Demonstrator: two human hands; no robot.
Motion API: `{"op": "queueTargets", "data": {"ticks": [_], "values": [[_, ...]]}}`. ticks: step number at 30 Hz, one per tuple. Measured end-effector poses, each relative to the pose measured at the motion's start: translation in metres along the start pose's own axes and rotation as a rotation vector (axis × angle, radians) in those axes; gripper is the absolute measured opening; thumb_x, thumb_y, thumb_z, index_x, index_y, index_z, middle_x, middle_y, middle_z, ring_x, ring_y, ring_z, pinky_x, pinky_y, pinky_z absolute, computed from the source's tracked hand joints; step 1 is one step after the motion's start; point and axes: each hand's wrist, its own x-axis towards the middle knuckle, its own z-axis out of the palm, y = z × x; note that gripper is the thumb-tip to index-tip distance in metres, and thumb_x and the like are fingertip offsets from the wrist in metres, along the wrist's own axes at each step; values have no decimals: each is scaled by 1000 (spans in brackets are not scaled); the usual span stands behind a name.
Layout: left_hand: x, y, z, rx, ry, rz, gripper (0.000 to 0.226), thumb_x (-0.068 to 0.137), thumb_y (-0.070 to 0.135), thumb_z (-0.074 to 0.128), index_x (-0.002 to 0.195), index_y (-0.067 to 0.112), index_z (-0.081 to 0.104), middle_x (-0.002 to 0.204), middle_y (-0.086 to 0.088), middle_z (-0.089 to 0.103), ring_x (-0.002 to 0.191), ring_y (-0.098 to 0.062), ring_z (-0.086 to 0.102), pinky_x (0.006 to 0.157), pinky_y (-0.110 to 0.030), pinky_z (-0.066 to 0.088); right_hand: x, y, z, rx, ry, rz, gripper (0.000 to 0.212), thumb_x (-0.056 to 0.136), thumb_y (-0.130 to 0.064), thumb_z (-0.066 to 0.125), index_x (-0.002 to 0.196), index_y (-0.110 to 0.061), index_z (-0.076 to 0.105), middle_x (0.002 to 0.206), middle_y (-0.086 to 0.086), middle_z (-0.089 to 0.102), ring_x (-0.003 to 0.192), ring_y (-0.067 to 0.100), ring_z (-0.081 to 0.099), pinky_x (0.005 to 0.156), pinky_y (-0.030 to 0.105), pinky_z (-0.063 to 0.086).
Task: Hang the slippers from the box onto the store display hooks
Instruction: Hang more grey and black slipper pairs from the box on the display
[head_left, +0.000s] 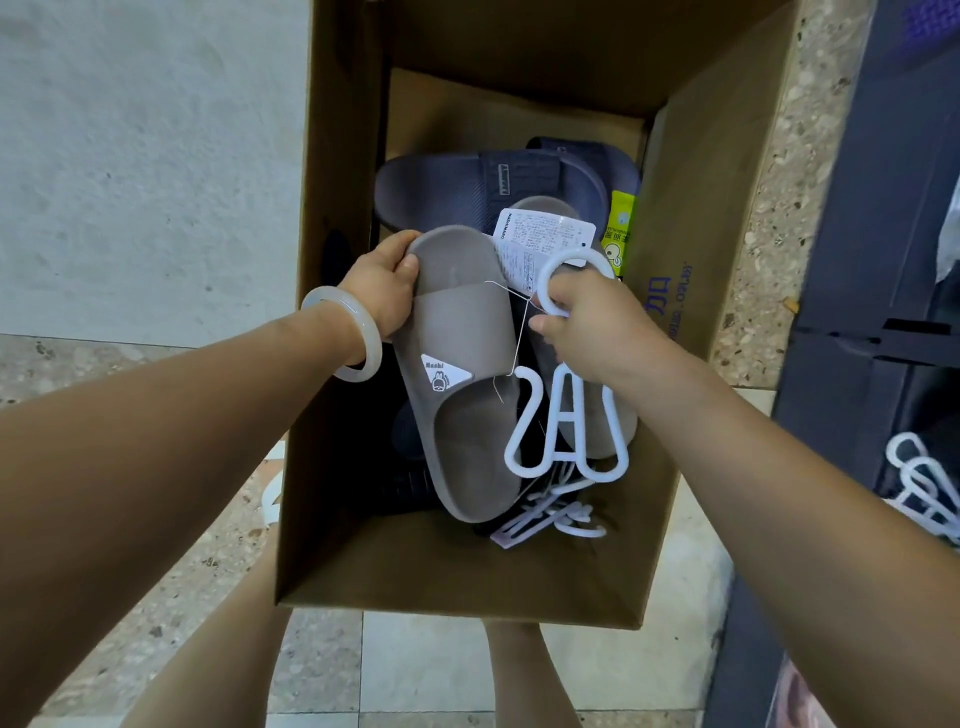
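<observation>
The taupe moulded-foam slipper (457, 374) with a white triangular logo patch is held over the open brown cardboard box (337, 156), its long axis running from about eleven o'clock down to five o'clock. At nine o'clock from it, the left hand (382, 293), with a pale translucent bangle (343, 332) on the wrist, grips the slipper's upper end, the thumb curled over the edge and the fingers wrapped beneath. At three o'clock from the slipper, the right hand (587, 322) has its fingers curled round the ring of a white plastic slipper hanger (566, 415), whose looped prongs hang at six o'clock below the hand. A second taupe slipper (550, 208) lies partly hidden behind that hand and hanger. A white printed paper tag (540, 236) on a thin string sits at twelve o'clock from the right hand, touching the hanger ring. Deeper in the box, at twelve o'clock from the held slipper, lie dark navy rubber slides (467, 182), with a yellow-green packet (618, 228) just to their right against the box wall. More white hangers (550, 514) lie on the box floor at six o'clock. At the far right, another cluster of white hangers (924, 483) rests on a dark shelf unit (852, 260).
</observation>
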Motion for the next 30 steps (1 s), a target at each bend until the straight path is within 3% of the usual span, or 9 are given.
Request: {"op": "queueTargets", "data": {"ticks": [7,12,14,19,22,24,26,28,30], "values": [[-2,0,3,-72,-23,3,34,101,27,29,131,36,40,122,2,49,115,-26,49,92,-52,49,0,-5,4,-39,30,-27,46,94,-9,49,57,-17,24,61,-4,26,55,11,29,47,7,31],[1,1,4,70,-82,166,33,100,24,32,130,30,41,114,3,50,109,-22,51,98,-48,45,29,-15,-6,-102,67,-49,41,91,-17,56,57,-13,33,59,-1,31,76,22,37,45,22,20],[2,3,2,127,-105,207,34,100,24,33,132,30,39,120,1,52,113,-21,51,101,-43,42,41,-16,-10,-110,130,-44,27,90,-20,57,70,-8,45,62,3,37,79,24,40,56,30,22],[5,6,6,382,-108,235,39,99,24,33,138,28,30,128,-4,52,112,-23,52,93,-33,38,60,-30,-30,-456,187,20,35,86,-45,58,94,-11,61,105,15,58,110,32,53,72,31,31],[11,16,8,474,-71,222,42,96,18,37,137,21,32,131,-9,45,114,-26,49,93,-34,38,58,-28,-36,-490,124,-83,31,88,-41,57,87,-10,59,86,6,55,103,31,53,71,32,31],[11,26,13,465,-88,235,50,92,19,42,141,20,29,140,-12,35,126,-31,40,104,-36,33,52,-20,-35,-401,4,-159,28,89,-35,56,78,-9,55,76,5,49,89,30,49,69,34,33],[10,35,20,410,-108,248,59,89,37,48,143,25,26,142,-11,36,129,-30,38,109,-40,32,45,-13,-37,-281,-58,-208,22,91,-27,54,97,-7,60,91,10,55,89,27,51,77,37,42],[8,43,25,223,-109,245,64,80,55,54,137,31,35,129,-5,52,117,-24,52,100,-41,44,37,-8,-40,-170,-91,-251,13,92,-15,50,99,-11,60,95,6,58,92,23,54,81,33,44],[4,51,28,5,-157,273,41,84,47,58,121,32,49,106,5,62,96,-10,63,79,-25,54,32,-4,-46,-73,-123,-252,18,91,-6,49,103,-12,63,98,3,63,98,19,58,87,31,45]]}}
